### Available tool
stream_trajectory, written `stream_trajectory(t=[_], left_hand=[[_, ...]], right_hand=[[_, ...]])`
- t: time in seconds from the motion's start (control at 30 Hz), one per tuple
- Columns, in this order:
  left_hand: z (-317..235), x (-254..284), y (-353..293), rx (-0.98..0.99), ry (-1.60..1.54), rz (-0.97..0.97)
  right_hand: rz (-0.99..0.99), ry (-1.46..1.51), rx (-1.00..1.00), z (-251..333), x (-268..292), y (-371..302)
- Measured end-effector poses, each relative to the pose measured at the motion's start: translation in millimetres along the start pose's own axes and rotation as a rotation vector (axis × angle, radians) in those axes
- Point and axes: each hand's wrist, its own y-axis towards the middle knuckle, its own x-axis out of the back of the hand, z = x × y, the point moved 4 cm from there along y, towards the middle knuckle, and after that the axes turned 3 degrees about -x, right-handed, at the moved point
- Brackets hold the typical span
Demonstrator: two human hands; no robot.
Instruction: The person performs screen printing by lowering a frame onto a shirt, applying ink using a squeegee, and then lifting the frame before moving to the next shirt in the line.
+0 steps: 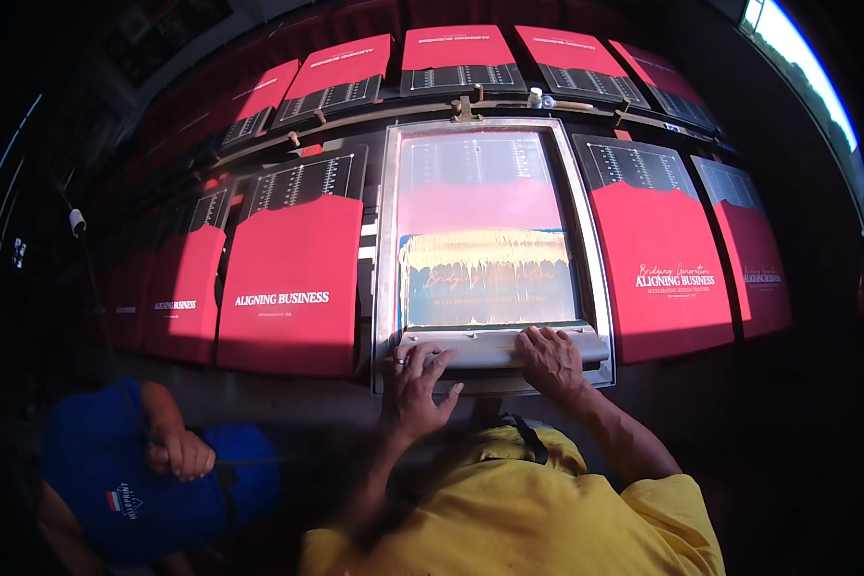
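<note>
A framed printing screen (pixel 386 221) lies in front of me over a red shirt, which shows through its mesh. A grey squeegee (pixel 475 348) lies across the near end of the screen, inside the frame. My left hand (pixel 418 389) grips its left end with curled fingers, the thumb sticking out toward me. Over the right end, the fingers of my right hand (pixel 552 360) are wrapped from above. Cream-yellow ink (pixel 480 248) forms a thick ragged band across the mesh, with a thinner smear reaching down to the squeegee.
Red shirts on dark ruled boards flank the screen: one at left (pixel 293 278), one at right (pixel 667 278). Another row (pixel 456 48) stands beyond a rail (pixel 355 113). Small bottles (pixel 538 97) sit on that rail. A person in blue (pixel 134 470) is close at lower left.
</note>
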Motion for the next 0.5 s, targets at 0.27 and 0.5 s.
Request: stream_trajectory(t=[0.27, 0.5], left_hand=[[78, -61, -9, 0.028, 0.093, 0.218], [79, -51, 7, 0.112, -0.023, 0.219]], right_hand=[[-0.039, -0.081, -0.045, -45, 9, -24], [-0.08, -0.017, -0.099, -46, 27, -13]])
